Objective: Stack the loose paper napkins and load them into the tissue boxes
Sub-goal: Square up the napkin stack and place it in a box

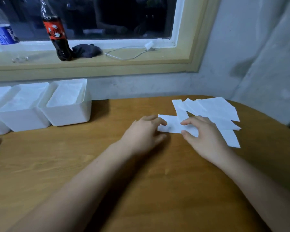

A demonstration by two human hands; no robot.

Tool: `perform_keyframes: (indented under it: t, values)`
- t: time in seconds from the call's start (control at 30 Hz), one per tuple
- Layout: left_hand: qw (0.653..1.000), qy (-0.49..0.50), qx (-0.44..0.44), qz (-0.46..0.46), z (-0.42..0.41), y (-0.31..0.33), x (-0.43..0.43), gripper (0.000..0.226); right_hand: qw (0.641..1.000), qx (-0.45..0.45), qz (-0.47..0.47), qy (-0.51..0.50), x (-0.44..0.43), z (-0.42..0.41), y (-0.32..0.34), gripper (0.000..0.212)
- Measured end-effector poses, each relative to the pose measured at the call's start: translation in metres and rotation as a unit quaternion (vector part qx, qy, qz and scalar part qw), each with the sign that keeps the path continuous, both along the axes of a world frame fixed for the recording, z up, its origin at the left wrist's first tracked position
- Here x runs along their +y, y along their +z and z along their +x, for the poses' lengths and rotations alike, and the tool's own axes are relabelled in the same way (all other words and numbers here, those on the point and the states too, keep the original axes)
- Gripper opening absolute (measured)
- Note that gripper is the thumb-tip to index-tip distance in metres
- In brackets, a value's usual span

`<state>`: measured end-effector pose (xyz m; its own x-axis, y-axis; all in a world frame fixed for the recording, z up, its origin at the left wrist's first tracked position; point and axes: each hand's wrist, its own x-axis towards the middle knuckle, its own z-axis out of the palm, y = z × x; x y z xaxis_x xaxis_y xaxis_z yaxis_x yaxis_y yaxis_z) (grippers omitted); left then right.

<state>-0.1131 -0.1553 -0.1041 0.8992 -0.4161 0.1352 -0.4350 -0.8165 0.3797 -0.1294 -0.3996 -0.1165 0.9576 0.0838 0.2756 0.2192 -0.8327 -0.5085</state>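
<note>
We face a dark window [107, 17] in a pale frame. On its sill [157, 60] stand a cola bottle [57, 34] and a clear bottle [3, 34], with a dark cloth [87, 50] and a white cable [129, 53]. Below the window are a grey wall [141, 86] and a wooden table [74, 156].

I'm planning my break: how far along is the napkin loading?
Done: the tissue boxes in view already look filled with white sheets. In hand: the left hand and right hand hold the nearest napkin. Left: the scattered napkins lie unstacked on the table.
</note>
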Motion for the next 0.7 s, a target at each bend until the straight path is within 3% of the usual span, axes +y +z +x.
perform_keyframes:
  t: [0.17,0.37,0.7]
  values:
    - [0.996,-0.020,-0.041,0.076,-0.009,-0.024,-0.008,0.059,0.998,-0.032,-0.049,-0.002,-0.009,-0.003,-0.021,0.031]
    - [0.995,-0.023,-0.078,0.064,-0.033,-0.039,0.018,0.052,0.997,0.009,-0.071,-0.009,-0.016,-0.001,-0.023,0.043]
    - [0.993,-0.053,-0.086,0.061,-0.089,-0.032,0.057,0.034,0.994,-0.017,-0.104,-0.017,-0.011,0.003,-0.024,0.037]
